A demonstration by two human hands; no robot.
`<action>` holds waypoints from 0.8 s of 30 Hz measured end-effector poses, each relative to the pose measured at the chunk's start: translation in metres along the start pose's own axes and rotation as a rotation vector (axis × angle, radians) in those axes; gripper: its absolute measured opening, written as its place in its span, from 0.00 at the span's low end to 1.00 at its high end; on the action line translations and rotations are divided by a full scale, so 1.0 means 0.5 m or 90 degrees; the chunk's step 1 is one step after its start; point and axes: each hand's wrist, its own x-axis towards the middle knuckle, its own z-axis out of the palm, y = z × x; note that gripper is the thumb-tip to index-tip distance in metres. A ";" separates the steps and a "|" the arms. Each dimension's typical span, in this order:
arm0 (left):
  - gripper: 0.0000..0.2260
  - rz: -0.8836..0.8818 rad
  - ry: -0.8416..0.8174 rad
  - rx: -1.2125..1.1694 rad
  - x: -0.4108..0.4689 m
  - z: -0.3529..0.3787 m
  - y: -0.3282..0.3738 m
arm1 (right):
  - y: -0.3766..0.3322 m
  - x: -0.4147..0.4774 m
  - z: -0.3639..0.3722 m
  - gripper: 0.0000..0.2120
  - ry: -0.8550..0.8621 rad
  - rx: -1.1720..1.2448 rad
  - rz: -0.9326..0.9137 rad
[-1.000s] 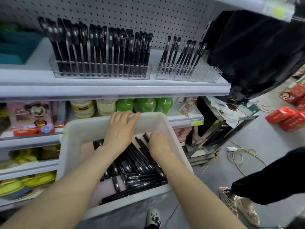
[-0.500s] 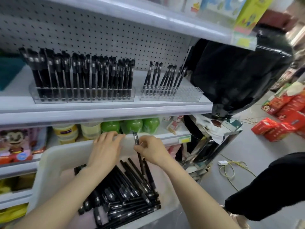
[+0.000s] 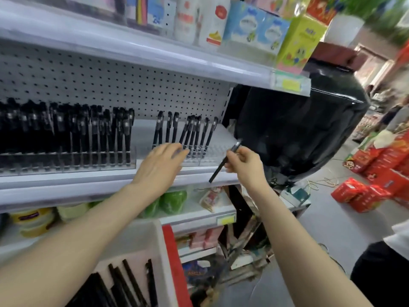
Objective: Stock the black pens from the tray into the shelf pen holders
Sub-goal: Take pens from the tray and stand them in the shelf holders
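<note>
Here the right hand (image 3: 243, 161) pinches a slim black pen (image 3: 218, 170), tilted, its glossy end up, just before the clear pen holder (image 3: 212, 155); the left hand (image 3: 159, 167) is beside it, fingers straight.

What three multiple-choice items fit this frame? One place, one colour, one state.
1. The left hand is:
A) on the top shelf
B) by the partly filled pen holder
C) on the black bag

2. The packs on the floor are:
A) red
B) blue
C) white

3. The right hand:
A) is open and empty
B) pinches one pen
C) grips a bundle of pens

Answers:
1 B: its fingers stretch out in front of the pens standing in that holder.
2 A: the wrappers at the right edge of the view are red.
3 B: thumb and fingers close on a single black pen, held tilted.
</note>
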 end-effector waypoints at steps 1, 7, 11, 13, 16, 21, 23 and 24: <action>0.25 -0.004 -0.007 0.013 0.012 0.013 -0.001 | 0.004 0.022 -0.015 0.10 0.028 -0.003 -0.006; 0.33 -0.051 0.009 0.088 0.029 0.064 -0.004 | -0.003 0.128 -0.042 0.10 0.123 -0.033 -0.098; 0.35 -0.063 0.022 0.096 0.028 0.070 0.003 | -0.015 0.178 -0.013 0.09 0.116 -0.044 -0.141; 0.36 -0.066 0.012 0.101 0.029 0.067 0.006 | -0.015 0.193 0.004 0.07 0.091 -0.058 -0.158; 0.37 -0.066 0.004 0.107 0.030 0.063 0.008 | -0.003 0.211 0.025 0.06 0.047 -0.088 -0.160; 0.37 -0.062 0.013 0.107 0.030 0.068 0.007 | 0.037 0.220 0.065 0.10 -0.048 -0.216 -0.158; 0.38 -0.065 0.011 0.106 0.029 0.069 0.008 | 0.046 0.219 0.076 0.10 -0.041 -0.232 -0.154; 0.38 -0.068 0.011 0.106 0.028 0.068 0.009 | 0.049 0.220 0.080 0.09 -0.036 -0.226 -0.156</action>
